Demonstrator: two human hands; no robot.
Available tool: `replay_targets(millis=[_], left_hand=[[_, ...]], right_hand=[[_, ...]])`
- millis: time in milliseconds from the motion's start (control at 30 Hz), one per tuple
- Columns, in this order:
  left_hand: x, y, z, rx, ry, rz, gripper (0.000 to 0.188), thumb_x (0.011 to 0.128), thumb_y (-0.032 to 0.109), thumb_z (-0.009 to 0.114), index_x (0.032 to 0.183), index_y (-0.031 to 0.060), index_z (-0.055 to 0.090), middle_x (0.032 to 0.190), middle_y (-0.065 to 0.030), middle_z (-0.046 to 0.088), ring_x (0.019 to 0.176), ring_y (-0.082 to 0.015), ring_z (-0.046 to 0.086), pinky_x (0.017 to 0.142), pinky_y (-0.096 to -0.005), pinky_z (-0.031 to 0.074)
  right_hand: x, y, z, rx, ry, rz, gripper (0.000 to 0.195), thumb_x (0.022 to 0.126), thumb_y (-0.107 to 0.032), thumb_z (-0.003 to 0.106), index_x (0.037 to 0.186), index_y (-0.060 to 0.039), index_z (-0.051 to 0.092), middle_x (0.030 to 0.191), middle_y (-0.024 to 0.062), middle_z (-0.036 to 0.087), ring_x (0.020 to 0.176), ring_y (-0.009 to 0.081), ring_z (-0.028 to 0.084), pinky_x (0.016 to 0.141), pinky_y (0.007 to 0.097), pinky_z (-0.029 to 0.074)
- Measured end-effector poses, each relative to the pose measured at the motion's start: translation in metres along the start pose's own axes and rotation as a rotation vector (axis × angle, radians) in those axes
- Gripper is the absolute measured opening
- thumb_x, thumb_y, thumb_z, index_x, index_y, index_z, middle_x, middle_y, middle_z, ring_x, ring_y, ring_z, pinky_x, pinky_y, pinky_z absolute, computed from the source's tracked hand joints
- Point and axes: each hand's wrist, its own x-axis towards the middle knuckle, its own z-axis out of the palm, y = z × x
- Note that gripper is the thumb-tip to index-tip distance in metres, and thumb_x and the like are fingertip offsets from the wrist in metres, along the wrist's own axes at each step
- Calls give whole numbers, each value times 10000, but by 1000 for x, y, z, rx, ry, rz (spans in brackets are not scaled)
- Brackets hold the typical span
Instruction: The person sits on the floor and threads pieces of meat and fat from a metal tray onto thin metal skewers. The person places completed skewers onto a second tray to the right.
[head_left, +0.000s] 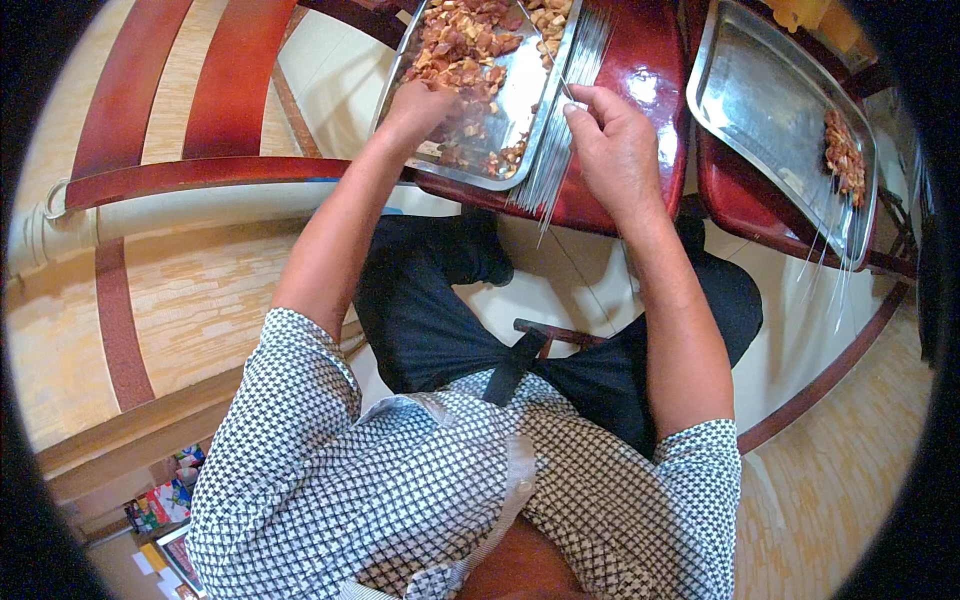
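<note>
Pieces of raw marinated meat (461, 45) lie in a metal tray (512, 182) on a red seat. My left hand (424, 112) reaches into this tray at the near edge of the meat; its fingertips are partly hidden, so whether they grip a piece cannot be told. Between the thumb and fingers of my right hand (611, 131) is a thin metal skewer (553, 58), slanting up and left over the tray. A bundle of metal skewers (550, 161) lies along the tray's right side. Several loaded meat skewers (845, 161) rest in a second metal tray (780, 82) at right.
The trays stand on glossy red wooden seats (645, 90). A red slatted wooden chair (210, 171) is at the left, with a pale pipe (172, 217) beside it. Bare skewer ends stick out over the right tray's near rim. Below are my knees and a tiled floor.
</note>
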Motion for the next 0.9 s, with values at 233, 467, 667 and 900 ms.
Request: replay_targets(millis=[233,467,667,900], left_hand=[[-18,-7,-32,-618,-390,-58,151,871,136,480,980,62,555,773,-13,590,549,-95,478,450,-231,371],[-22,-26,-29,-917,-470,-104,174,881,230,453,934,80,523,836,-38,568,624,-91,522,460,-218,401],[-16,-23,-23,-820,-473,-52,155,888,182,431,893,74,543,764,-13,574,602,-105,524,518,-271,469],[-22,-9,-15,-732,-443,28,274,947,270,379,1004,45,524,790,-30,607,583,-100,555,487,-265,481]], right_hand=[[-1,-9,-1,-4,-40,45,248,804,-159,575,993,-9,635,802,198,645,727,264,646,677,339,493],[-3,-8,6,14,-99,67,254,811,-148,569,1013,-5,626,823,195,649,750,244,652,681,329,494],[-3,-1,11,43,-136,38,250,813,-137,563,1013,2,623,849,199,650,756,234,654,688,321,494],[-6,-9,11,58,-199,76,245,810,-131,563,1004,4,623,877,202,647,792,255,654,710,322,495]])
